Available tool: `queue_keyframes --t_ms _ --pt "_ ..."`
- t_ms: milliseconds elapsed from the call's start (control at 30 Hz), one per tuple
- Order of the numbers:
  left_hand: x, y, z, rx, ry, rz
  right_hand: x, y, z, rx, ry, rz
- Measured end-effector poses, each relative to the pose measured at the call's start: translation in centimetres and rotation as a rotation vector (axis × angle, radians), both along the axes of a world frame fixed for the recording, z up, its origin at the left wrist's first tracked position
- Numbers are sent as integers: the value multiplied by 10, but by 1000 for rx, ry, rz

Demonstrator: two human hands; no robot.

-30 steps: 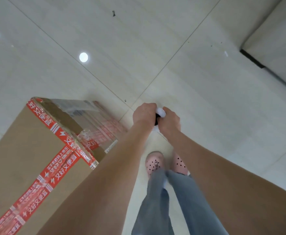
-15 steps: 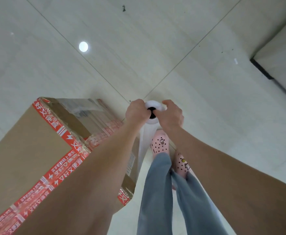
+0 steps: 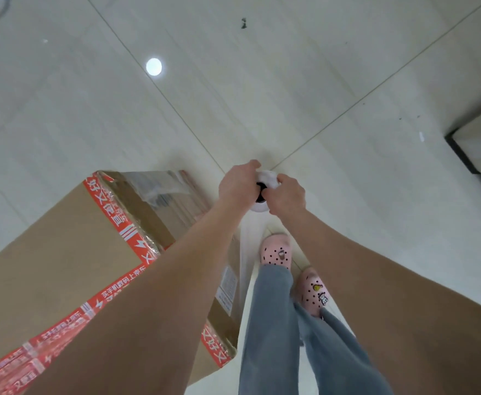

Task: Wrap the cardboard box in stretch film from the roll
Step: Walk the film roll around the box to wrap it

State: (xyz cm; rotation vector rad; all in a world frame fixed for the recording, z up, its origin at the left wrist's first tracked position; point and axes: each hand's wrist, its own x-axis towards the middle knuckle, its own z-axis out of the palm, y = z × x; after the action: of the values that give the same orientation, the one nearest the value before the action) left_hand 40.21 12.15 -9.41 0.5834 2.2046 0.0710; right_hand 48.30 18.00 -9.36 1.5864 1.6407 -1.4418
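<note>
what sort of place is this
Likely an indoor room, perhaps a home or small shop: glossy pale tiled floor with a round light reflection, casual pink perforated clogs, and one brown cardboard box with red printed tape.

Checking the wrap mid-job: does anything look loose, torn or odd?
The clear stretch film over the far top corner of the red-taped brown cardboard box looks bunched and wrinkled, not flat. Nothing else stands out.
</note>
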Motion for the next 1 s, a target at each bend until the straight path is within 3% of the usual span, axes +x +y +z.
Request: queue_keyframes --t_ms 167,367,500,633,800,900,1000 --pt "-4 15 -2 -63 96 -262 -5 4 -1 13 -15 68" --pt "-11 14 -5 -56 104 -183 -20 16 2 76 -27 225" --pt "-20 11 -1 -31 118 40 -41 27 5 165 -40 358" --pt "-35 -3 -1 -54 123 467 -69 31 5 210 71 437" --pt "-54 -26 -1 -93 122 751 -95 14 2 30 109 506" --pt "-54 -21 1 -94 95 699 -100 12 0 -13 114 474" --pt "-55 -12 7 -44 101 405 -101 9 2 -56 82 476"
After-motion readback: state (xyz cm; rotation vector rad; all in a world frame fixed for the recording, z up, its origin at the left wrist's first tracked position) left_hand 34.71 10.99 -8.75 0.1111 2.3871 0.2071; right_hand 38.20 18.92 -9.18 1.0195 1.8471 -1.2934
